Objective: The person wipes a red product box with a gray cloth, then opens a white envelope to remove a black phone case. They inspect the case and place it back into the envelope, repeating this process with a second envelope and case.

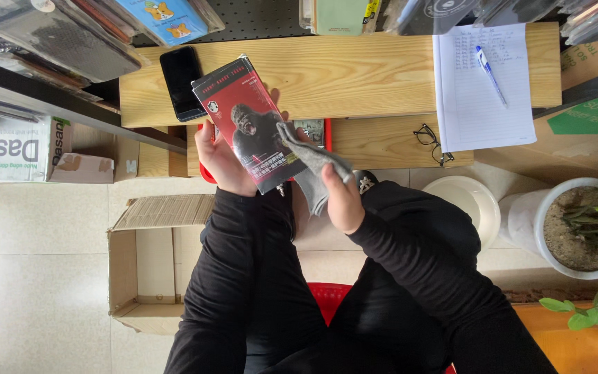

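My left hand (221,161) grips a flat red and black package (252,123) with a gorilla picture, tilted, holding it from behind above my lap. My right hand (340,199) pinches a grey cloth (311,167) whose upper end lies against the lower right part of the package. Both arms wear black sleeves. A small red-edged object (320,131) sits just behind the package, mostly hidden.
A black phone (181,82) lies on the wooden bench (354,69). Paper with a blue pen (491,73), glasses (432,141), an open cardboard box (148,256), a white bowl (466,205), a potted plant (590,228) and a red stool (329,298) surround me.
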